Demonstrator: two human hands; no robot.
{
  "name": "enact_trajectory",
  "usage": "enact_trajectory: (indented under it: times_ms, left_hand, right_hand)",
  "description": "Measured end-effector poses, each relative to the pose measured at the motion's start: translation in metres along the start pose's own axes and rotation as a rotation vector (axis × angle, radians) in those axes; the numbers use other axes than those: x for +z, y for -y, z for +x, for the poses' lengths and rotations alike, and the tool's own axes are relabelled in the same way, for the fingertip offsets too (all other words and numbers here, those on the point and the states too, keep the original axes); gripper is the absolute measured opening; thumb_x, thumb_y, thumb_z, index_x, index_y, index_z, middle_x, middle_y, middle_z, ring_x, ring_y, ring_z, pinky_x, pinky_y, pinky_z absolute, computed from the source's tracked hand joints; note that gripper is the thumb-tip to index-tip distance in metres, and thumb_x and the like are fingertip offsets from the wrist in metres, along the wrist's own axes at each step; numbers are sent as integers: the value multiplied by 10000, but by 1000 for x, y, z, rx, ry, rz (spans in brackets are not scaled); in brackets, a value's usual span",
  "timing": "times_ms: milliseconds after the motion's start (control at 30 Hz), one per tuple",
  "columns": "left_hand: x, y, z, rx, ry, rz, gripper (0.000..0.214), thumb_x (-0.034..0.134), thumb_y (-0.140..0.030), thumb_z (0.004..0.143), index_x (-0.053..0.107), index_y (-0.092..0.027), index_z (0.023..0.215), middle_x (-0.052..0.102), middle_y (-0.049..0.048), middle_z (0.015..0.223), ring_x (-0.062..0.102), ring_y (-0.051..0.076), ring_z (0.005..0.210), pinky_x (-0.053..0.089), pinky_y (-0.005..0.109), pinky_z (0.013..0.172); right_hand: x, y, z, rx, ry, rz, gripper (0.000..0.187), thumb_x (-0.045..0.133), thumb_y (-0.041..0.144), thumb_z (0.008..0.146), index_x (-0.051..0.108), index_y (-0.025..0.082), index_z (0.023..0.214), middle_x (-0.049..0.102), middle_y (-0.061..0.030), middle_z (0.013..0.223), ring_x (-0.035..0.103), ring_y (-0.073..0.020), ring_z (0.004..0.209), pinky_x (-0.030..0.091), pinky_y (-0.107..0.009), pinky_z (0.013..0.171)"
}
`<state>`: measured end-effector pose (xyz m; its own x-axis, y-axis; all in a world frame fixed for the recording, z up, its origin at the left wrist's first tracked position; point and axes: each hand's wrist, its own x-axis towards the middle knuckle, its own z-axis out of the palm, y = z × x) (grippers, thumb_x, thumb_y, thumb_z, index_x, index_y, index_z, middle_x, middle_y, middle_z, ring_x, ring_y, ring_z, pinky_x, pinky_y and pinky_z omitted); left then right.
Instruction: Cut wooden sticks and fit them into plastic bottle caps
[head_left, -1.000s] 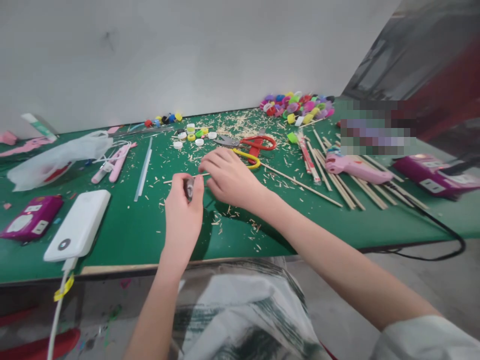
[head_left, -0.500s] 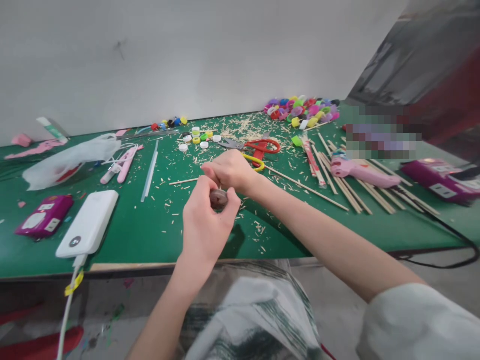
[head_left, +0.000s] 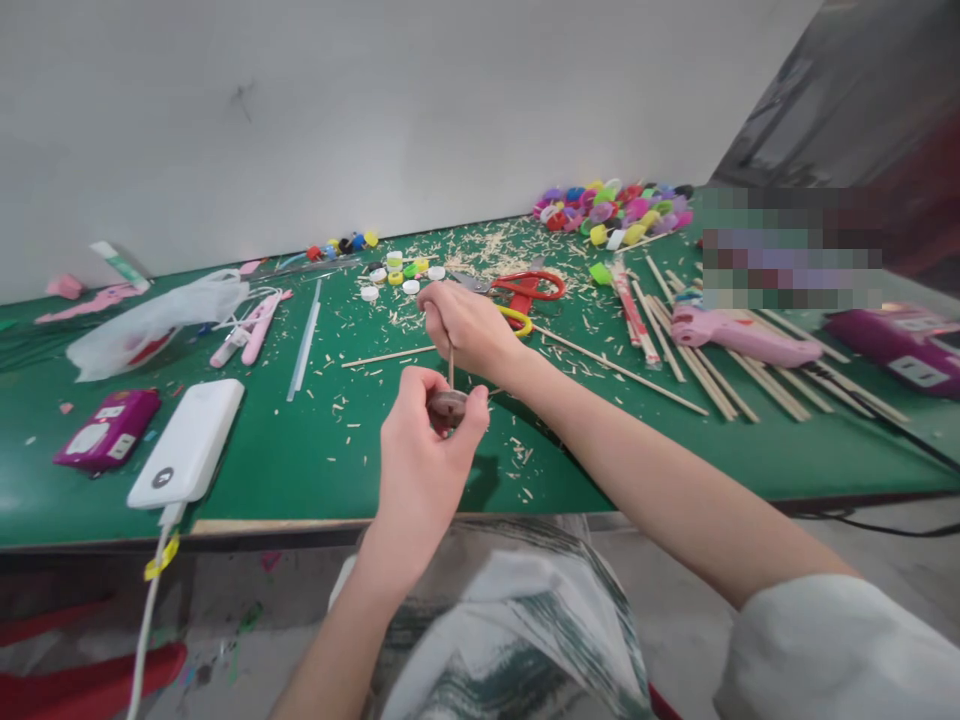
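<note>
My left hand [head_left: 417,450] is closed round a small, round, brownish-grey piece [head_left: 447,404], pinched between thumb and fingers above the table. My right hand [head_left: 477,330] is just above and beyond it, its fingers closed on a thin wooden stick [head_left: 451,368]. The stick stands nearly upright between the hands, and its lower end meets the top of the round piece; how deep it goes is hidden. Behind my right hand lie scissors [head_left: 531,287] with red handles and a yellow-handled tool [head_left: 517,320], partly covered by the hand.
Wood shavings litter the green table [head_left: 337,490]. Bottle caps [head_left: 394,272] lie beyond my hands, and a heap of coloured pieces [head_left: 611,212] by the wall. At right are wooden sticks [head_left: 705,385] and a pink glue gun [head_left: 742,335]; at left, a white power bank [head_left: 187,440] and purple pack [head_left: 107,430].
My right hand has risen away from my left hand, and more of the stick shows between them. My left hand still grips the round piece. The view has shifted slightly.
</note>
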<state>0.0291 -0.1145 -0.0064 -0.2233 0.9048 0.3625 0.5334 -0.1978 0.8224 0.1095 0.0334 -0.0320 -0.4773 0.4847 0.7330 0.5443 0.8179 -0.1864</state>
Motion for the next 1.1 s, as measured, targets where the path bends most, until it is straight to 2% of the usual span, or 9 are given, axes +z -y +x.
enact_trajectory:
  times_ms: [167,300,467,533,600,767,933,1100]
  left_hand:
    - [4,2,0,52,28,26,192,586,-324,828,447,-209,762,471,-57,629,451,73,549,376,190,535]
    - [4,8,2,65,37,33,178,581,-343,840,476,-205,798,523,-35,696,494,87,614,408,204,595]
    - [-4,16,12,-2,15,-6,180,599,-349,828,499,-201,805,551,-36,709,516,87,632,424,216,631]
    - [-8,17,16,-29,26,-80,199,613,-362,814,503,-197,791,548,-37,693,510,84,621,428,216,623]
    - [-13,18,19,-66,83,-215,199,620,-372,804,530,-194,817,573,-26,709,523,86,620,448,221,620]
    - [-24,14,22,-245,242,-514,262,628,-317,792,586,-194,1019,678,47,927,634,123,712,544,300,732]
    - [-26,13,21,-293,284,-634,305,604,-234,772,577,-186,1071,680,63,957,673,156,783,563,343,803]
    - [-22,13,21,-276,308,-599,349,616,-212,750,548,-185,1092,663,73,984,663,143,775,562,324,787]
  right_hand:
    - [0,0,-1,-124,-38,-31,197,357,90,824,488,204,916,564,-74,863,467,-204,821,385,-332,714]
    - [2,5,-1,-240,-35,-21,171,366,101,831,496,203,875,575,-60,830,441,-197,793,381,-324,718]
    - [0,17,-3,-281,23,60,140,380,141,860,511,190,868,584,-54,807,432,-186,782,362,-307,722]
    - [-1,21,-3,-251,79,101,122,395,169,861,515,182,878,582,-53,790,440,-181,773,351,-304,720]
    - [-4,22,-4,-160,158,138,121,398,191,859,513,180,894,580,-43,774,450,-169,738,338,-291,689]
    - [-10,21,-4,108,407,220,177,468,300,832,501,191,967,587,-3,729,460,-130,603,267,-242,564]
    - [-14,21,-2,180,433,149,210,471,277,807,510,206,1001,590,20,674,450,-126,553,234,-246,558]
    - [-13,19,-1,190,450,76,211,462,220,789,519,200,991,581,18,657,437,-124,538,223,-249,546]
